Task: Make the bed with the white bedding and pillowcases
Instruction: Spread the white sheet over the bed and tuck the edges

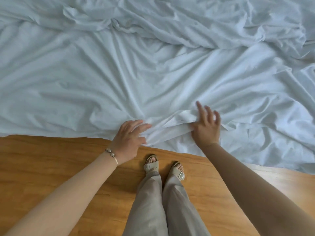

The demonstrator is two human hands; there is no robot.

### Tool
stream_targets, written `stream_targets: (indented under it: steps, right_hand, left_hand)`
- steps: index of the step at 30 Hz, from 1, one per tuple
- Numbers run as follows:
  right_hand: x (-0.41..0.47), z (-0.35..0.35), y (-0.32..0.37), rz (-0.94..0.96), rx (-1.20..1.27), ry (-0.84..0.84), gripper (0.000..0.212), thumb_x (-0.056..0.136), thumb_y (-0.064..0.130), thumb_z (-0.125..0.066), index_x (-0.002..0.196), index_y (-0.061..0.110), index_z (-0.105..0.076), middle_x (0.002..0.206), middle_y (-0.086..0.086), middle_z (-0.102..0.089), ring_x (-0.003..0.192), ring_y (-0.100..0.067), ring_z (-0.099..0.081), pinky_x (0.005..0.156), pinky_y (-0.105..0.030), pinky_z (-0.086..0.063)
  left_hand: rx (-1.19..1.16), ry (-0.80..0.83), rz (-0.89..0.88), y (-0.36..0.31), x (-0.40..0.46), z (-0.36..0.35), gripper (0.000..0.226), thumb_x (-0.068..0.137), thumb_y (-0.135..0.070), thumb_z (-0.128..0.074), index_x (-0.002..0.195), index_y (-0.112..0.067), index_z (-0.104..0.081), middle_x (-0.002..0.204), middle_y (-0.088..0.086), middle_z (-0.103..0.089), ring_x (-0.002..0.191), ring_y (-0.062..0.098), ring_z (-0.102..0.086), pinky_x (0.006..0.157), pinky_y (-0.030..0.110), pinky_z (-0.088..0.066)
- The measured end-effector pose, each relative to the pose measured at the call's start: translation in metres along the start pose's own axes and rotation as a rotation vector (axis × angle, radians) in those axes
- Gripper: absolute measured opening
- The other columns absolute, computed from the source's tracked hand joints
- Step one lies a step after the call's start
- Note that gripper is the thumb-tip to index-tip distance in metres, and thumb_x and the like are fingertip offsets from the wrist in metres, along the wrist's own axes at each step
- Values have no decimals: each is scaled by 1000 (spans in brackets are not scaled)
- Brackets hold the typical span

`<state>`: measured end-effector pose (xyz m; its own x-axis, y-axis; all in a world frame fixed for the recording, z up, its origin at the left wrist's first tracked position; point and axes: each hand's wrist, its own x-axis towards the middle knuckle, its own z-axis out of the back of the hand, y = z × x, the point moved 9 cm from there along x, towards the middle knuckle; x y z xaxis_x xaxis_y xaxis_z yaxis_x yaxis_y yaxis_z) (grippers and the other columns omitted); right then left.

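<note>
Over the wooden floor (51, 167), the rumpled white sheet (119, 74) lay under both hands: the left hand (129, 140) pinched its edge, the right hand (207, 128) pressed flat, fingers spread.

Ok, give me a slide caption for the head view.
Both hands, left and right, gather the rumpled white sheet at the bed's edge.

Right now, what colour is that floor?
Warm orange-brown wood grain floor, best seen in the head view.

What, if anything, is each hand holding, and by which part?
The left hand grips the white sheet at its bunched near edge. The right hand rests on a fold beside it, fingers spread, holding nothing.
</note>
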<state>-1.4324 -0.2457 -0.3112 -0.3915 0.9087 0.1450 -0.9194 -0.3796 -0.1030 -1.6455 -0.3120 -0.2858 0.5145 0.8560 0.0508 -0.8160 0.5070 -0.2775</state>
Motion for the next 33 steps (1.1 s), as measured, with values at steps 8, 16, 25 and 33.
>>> stream_targets:
  steps: [8, 16, 25, 33]
  right_hand:
    - [-2, 1, -31, -42, 168, 13, 33, 63, 9, -63, 86, 28, -77, 144, -11, -47, 126, -35, -38, 106, -50, -23]
    - [-38, 12, -54, -71, 109, -13, 41, 71, 11, -61, 104, 31, -74, 120, -9, -61, 88, -35, -55, 71, -42, -38]
    - [25, 67, -106, 266, 68, -16, 37, 81, 3, -44, 101, 11, -75, 95, -22, -61, 64, -35, -59, 46, -38, -51]
    - [3, 1, -66, 113, -86, 342, 87, 45, 4, -85, 129, 6, -60, 103, -17, -63, 89, -35, -62, 69, -37, -50]
  left_hand:
    - [235, 107, 60, -27, 47, -28, 23, 64, -26, -81, 82, -25, -68, 157, 1, -20, 143, 29, -15, 116, 46, 2]
    - [105, 2, 248, -25, 101, -24, 23, 78, -14, -66, 100, -22, -70, 145, 10, -39, 120, 33, -44, 91, 50, -37]
    - [157, -225, 183, 0, 126, 60, 18, 70, -17, -56, 86, -10, -62, 63, 10, -51, 37, 28, -46, 35, 25, -32]
    - [437, 469, 121, -31, 88, -43, 70, 98, -56, -18, 150, -9, -25, 162, 4, 4, 143, 28, -10, 106, 43, -24]
